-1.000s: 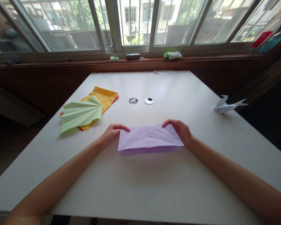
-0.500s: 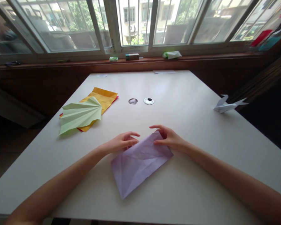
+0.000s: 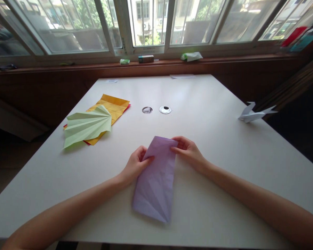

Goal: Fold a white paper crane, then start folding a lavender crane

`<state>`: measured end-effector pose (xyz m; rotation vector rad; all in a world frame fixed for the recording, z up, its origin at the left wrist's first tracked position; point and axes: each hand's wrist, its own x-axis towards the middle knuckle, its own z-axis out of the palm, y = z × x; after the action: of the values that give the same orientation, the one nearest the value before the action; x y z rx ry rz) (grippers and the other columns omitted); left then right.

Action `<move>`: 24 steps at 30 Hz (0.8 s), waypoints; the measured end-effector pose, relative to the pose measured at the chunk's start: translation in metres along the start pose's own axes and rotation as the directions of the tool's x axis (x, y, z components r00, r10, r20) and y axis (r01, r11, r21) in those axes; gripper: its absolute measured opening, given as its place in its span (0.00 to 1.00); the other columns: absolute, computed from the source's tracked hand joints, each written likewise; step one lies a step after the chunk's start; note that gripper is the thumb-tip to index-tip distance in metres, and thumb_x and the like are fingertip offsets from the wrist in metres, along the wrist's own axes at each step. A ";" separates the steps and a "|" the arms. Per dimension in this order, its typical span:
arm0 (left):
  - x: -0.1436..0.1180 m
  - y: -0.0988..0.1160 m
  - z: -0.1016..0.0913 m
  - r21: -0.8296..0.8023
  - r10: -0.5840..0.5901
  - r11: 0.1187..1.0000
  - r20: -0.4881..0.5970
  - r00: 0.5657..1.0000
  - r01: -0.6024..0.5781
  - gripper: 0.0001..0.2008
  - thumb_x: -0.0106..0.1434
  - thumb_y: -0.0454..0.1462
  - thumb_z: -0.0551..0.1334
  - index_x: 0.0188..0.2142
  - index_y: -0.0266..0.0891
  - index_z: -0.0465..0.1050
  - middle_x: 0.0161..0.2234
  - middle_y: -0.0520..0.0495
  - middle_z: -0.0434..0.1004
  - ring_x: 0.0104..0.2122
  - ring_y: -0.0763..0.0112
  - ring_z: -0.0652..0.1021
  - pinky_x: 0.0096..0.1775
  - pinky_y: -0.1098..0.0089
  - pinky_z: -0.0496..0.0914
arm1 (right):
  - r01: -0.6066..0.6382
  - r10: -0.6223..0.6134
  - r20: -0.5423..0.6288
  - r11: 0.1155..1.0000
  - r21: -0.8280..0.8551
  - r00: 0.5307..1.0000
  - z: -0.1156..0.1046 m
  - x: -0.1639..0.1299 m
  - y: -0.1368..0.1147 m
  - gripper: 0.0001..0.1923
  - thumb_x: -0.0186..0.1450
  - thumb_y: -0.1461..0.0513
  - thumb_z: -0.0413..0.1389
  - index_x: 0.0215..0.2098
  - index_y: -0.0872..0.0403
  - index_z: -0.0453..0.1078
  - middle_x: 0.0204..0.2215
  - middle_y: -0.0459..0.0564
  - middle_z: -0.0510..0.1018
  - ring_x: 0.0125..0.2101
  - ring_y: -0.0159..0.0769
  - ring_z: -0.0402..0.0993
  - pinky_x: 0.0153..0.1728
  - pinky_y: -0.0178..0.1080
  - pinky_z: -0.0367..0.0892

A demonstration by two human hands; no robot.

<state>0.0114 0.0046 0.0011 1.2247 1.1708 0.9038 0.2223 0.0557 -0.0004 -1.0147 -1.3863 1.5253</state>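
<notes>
The folded lilac paper rectangle (image 3: 155, 178) lay on the white table (image 3: 224, 166), its long axis running away from the person, tilted slightly rightward at the far end. The left hand (image 3: 134, 166) pinched its far left edge; the right hand (image 3: 188, 152) pinched the far right corner, both equally near

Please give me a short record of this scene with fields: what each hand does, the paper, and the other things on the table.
left hand: left hand grips the far left edge of the purple paper
right hand: right hand grips its far right edge
paper: folded, creased, lying lengthwise on the white table
left side: green pleated paper fan on orange paper
right side: white paper crane near the table edge
centre: two round metal caps
</notes>
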 end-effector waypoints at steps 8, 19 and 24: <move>-0.005 0.004 0.001 -0.051 -0.023 0.998 0.060 0.998 0.026 0.18 0.58 0.46 0.60 0.43 0.37 0.69 0.40 0.45 0.73 0.38 0.66 0.73 0.38 0.71 0.68 | -0.012 0.014 0.200 1.000 -0.012 0.980 0.004 -0.009 0.004 0.17 0.51 0.60 0.64 0.39 0.52 0.69 0.28 0.44 0.74 0.28 0.29 0.70 0.29 0.34 0.67; -0.002 -0.002 -0.001 -0.007 -0.018 1.000 0.016 1.000 0.018 0.16 0.57 0.46 0.60 0.38 0.38 0.75 0.34 0.48 0.76 0.35 0.66 0.73 0.37 0.72 0.67 | -0.054 0.073 0.113 0.985 -0.165 0.991 0.006 -0.008 -0.011 0.11 0.53 0.56 0.61 0.22 0.55 0.68 0.19 0.43 0.70 0.22 0.27 0.64 0.23 0.32 0.61; -0.002 -0.003 -0.001 -0.022 -0.025 0.999 0.020 0.999 0.025 0.16 0.57 0.47 0.60 0.38 0.38 0.76 0.35 0.48 0.77 0.35 0.66 0.73 0.36 0.72 0.67 | -0.058 0.075 0.107 0.986 -0.157 0.991 0.006 -0.008 -0.007 0.10 0.51 0.56 0.62 0.23 0.54 0.69 0.19 0.43 0.71 0.21 0.27 0.65 0.23 0.32 0.62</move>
<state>0.0098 0.0024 -0.0017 1.1958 1.1556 0.8823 0.2198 0.0467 0.0071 -1.0926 -1.5835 1.5639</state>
